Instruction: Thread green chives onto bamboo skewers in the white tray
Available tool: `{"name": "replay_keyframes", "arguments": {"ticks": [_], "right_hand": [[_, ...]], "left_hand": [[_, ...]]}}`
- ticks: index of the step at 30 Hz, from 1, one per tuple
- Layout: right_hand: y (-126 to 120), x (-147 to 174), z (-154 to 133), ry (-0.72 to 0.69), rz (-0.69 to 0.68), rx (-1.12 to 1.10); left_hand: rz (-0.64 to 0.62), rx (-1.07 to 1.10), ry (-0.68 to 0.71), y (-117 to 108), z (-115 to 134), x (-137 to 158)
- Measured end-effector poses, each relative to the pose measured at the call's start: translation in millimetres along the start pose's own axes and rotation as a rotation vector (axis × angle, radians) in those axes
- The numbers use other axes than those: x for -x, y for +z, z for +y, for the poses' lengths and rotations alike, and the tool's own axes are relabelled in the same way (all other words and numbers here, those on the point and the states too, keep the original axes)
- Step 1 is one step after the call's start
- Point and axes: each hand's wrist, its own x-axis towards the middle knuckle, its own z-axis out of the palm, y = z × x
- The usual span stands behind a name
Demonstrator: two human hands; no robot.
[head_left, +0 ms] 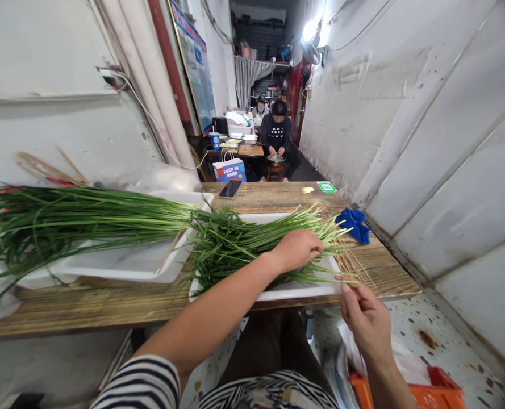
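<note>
A pile of garlic chives [252, 236] lies in the right-hand white tray [290, 292], pale stalk ends pointing right. My left hand [299, 250] reaches across the pile with its fingers curled closed at the stalk ends; what they grip is hidden beneath the hand. Past the tray's right edge, my right hand [365, 315] pinches the pale ends of a few chives between thumb and fingers. Just beyond it, several thin bamboo skewers [357, 261] lie loose on the wooden table [388, 270], partly under the stalks.
A second white tray [167, 272] on the left carries a larger chive bunch [86, 218]. Behind stand a phone [230, 189], a blue cloth [355, 225] and a green code card [326, 187]. An orange crate [435, 392] sits below right. Another person [278, 133] sits beyond the table.
</note>
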Motion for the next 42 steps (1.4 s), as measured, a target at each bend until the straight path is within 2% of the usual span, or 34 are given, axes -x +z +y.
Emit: {"name": "replay_keyframes", "arguments": {"ticks": [3, 7, 15, 21, 29, 36, 42], "right_hand": [[-1, -2, -1, 0.078, -0.022, -0.055], [-2, -7, -5, 0.135, -0.059, -0.111], [1, -17, -17, 0.103, -0.122, -0.128], [4, -19, -17, 0.095, -0.131, -0.145], [6, -20, -13, 0.063, -0.136, -0.166], [8, -19, -18, 0.069, -0.131, -0.155], [8, -19, -15, 0.081, -0.130, -0.172]], "left_hand": [[0.109, 0.094, -0.062, 1, 2, 0], [0.211, 0.284, -0.225, 2, 2, 0], [0.255, 0.647, -0.344, -3, 1, -2], [0.275, 0.796, -0.429, -3, 2, -4], [0.240, 1.025, -0.513, -6, 11, -6], [0.291, 1.035, -0.484, -6, 10, -5], [0.296, 1.018, -0.513, -7, 12, -4]]}}
